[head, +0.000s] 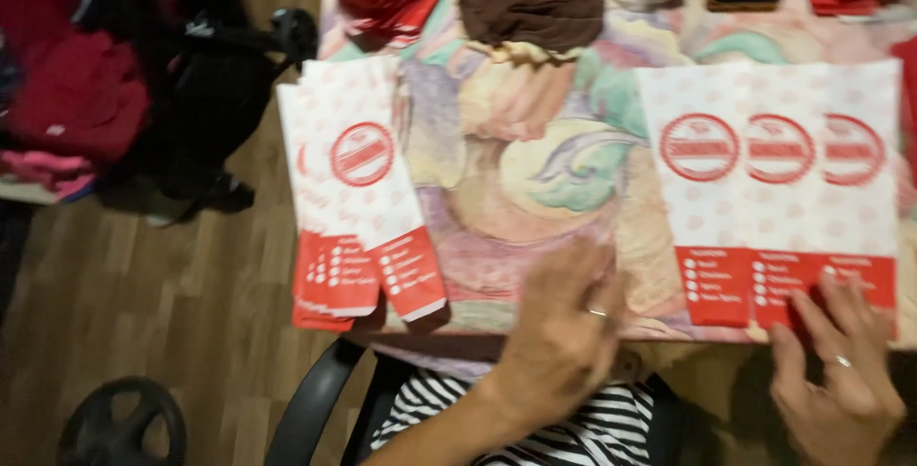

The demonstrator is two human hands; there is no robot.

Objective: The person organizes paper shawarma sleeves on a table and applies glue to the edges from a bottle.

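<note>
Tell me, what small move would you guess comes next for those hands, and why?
Probably the right hand slides the nearest paper bag off the fanned row of bags: its fingertips already rest on the red bottom flaps at the table edge. The left hand lies flat on the patterned tablecloth, holding nothing. The picture is blurred, so this is a guess.

White-and-red paper bags (778, 189) on a seemingly pastel-swirled tablecloth (535, 170); black-and-white striped shirt (573, 428).
</note>
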